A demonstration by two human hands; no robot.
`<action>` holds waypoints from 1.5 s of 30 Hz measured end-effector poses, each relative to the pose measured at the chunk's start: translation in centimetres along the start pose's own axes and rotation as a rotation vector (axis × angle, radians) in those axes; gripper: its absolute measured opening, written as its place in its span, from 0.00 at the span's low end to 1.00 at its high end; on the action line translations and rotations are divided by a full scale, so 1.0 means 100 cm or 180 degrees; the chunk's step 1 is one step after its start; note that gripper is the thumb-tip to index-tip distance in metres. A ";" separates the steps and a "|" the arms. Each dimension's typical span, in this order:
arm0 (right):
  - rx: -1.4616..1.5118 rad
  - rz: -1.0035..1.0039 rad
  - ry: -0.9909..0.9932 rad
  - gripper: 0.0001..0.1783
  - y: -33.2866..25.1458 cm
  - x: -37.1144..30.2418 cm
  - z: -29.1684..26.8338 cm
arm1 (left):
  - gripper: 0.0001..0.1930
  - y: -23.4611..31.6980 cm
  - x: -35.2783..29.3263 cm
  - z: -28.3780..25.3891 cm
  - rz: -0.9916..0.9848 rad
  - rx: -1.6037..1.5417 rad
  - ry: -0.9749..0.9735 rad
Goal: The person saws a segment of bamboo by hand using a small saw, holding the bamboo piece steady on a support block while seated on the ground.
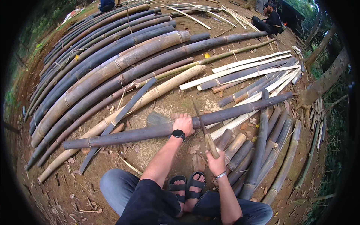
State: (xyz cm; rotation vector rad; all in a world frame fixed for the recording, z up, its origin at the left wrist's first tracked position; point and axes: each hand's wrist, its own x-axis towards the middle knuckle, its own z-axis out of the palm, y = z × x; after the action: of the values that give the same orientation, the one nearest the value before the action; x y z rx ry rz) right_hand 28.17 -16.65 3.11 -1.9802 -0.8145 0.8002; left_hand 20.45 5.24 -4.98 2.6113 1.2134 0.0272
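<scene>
A long dark bamboo pole [135,134] lies across the ground in front of my knees, running from lower left to upper right. My left hand [183,124] rests on top of it near its middle, fingers curled over the pole. My right hand [215,162] grips the wooden handle of a machete [202,127]. The blade points up and away, its edge lying against the pole just right of my left hand. My sandalled feet [187,185] sit close below.
Many whole bamboo poles [108,71] lie stacked at left and behind. Split pale and dark bamboo strips [247,73] lie at right, short cut sections [262,150] beside my right knee. A seated person [268,22] works at the far right, another person [107,4] at the top.
</scene>
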 end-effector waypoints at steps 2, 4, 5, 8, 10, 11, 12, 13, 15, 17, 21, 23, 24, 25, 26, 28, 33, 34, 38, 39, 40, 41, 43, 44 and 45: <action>0.0039 -0.0633 0.0336 0.09 -0.015 -0.040 -0.006 | 0.32 -0.010 0.007 -0.006 -0.0084 0.0042 0.0010; 0.0185 -0.0824 0.0498 0.09 0.005 -0.040 -0.003 | 0.33 0.000 0.003 -0.003 -0.0076 0.0040 0.0073; 0.0109 -0.0562 0.0362 0.09 0.018 -0.026 0.000 | 0.33 0.004 -0.002 0.002 -0.0012 0.0066 0.0048; 0.0014 -0.0398 0.0193 0.09 0.014 0.009 0.015 | 0.33 -0.004 -0.003 0.006 -0.0059 0.0244 0.0027; -0.0059 -0.0502 0.0161 0.09 -0.009 -0.037 -0.006 | 0.33 -0.010 -0.004 -0.001 -0.0143 0.0176 -0.0130; 0.0011 -0.0450 0.0133 0.09 -0.006 -0.043 -0.013 | 0.33 -0.007 -0.001 -0.005 -0.0162 0.0123 -0.0177; 0.0104 -0.0411 0.0109 0.11 -0.004 -0.046 -0.016 | 0.33 -0.005 0.000 -0.006 -0.0152 0.0187 -0.0082; 0.0213 -0.0388 0.0090 0.13 -0.002 -0.047 -0.015 | 0.33 -0.003 0.000 -0.008 -0.0144 0.0250 0.0012; -0.0134 -0.0251 0.0101 0.18 0.030 -0.022 -0.003 | 0.32 0.008 -0.006 -0.014 -0.0143 -0.0002 -0.0102; -0.0107 -0.0401 0.0185 0.18 0.027 -0.003 0.009 | 0.32 0.002 -0.004 -0.019 -0.0116 -0.0016 -0.0099; 0.0260 -0.0446 0.0139 0.11 -0.003 -0.060 -0.007 | 0.32 -0.004 -0.009 -0.016 -0.0081 0.0222 -0.0041; 0.0132 -0.0435 0.0244 0.11 0.007 -0.024 0.000 | 0.32 0.003 -0.008 -0.013 -0.0032 0.0220 0.0027; 0.0069 -0.0382 0.0295 0.11 0.017 -0.004 0.006 | 0.28 0.008 -0.010 -0.006 0.0050 0.0172 0.0130; 0.0017 -0.0484 0.0251 0.09 0.024 0.010 0.011 | 0.24 0.010 -0.012 -0.002 0.0112 0.0130 0.0239; 0.0123 -0.0307 0.0184 0.09 0.010 0.002 0.011 | 0.20 0.003 -0.012 0.000 0.0109 0.0115 0.0373; 0.0285 0.0062 0.0079 0.10 -0.030 -0.041 -0.006 | 0.18 -0.006 -0.010 0.000 0.0046 0.0064 0.0327; -0.0042 -0.0348 0.0326 0.10 0.020 -0.028 -0.007 | 0.33 0.016 -0.005 -0.006 -0.0050 0.0052 -0.0044; 0.0206 -0.0270 0.0276 0.12 0.013 -0.005 -0.002 | 0.32 0.015 -0.006 -0.006 -0.0068 0.0031 -0.0129; 0.0008 -0.0571 0.0195 0.10 0.014 -0.049 -0.004 | 0.28 -0.004 -0.006 -0.013 -0.0115 0.0100 -0.0015; 0.0329 -0.0211 0.0137 0.09 -0.001 -0.064 -0.007 | 0.27 -0.005 -0.006 -0.010 -0.0133 0.0085 0.0059; 0.0174 -0.0276 0.0095 0.08 0.012 -0.064 -0.004 | 0.26 -0.008 -0.004 -0.008 -0.0155 0.0069 0.0134; 0.0163 -0.0232 0.0051 0.08 0.013 -0.053 -0.003 | 0.25 -0.008 -0.001 -0.004 -0.0169 0.0075 0.0193; 0.0098 -0.0229 0.0091 0.08 0.018 -0.030 -0.004 | 0.25 -0.005 0.000 -0.018 -0.0096 -0.0007 0.0080; 0.0068 -0.0255 0.0104 0.08 0.019 -0.023 -0.001 | 0.26 -0.010 -0.003 -0.023 -0.0090 -0.0045 -0.0001; 0.0039 -0.0281 0.0118 0.08 0.020 -0.019 0.001 | 0.27 -0.013 -0.002 -0.023 -0.0066 0.0034 -0.0039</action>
State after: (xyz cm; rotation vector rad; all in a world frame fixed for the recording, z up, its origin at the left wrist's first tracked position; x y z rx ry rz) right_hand 27.42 -18.97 1.79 -1.9288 -0.8669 0.7135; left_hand 19.09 6.42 -3.00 2.6041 1.2396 0.0008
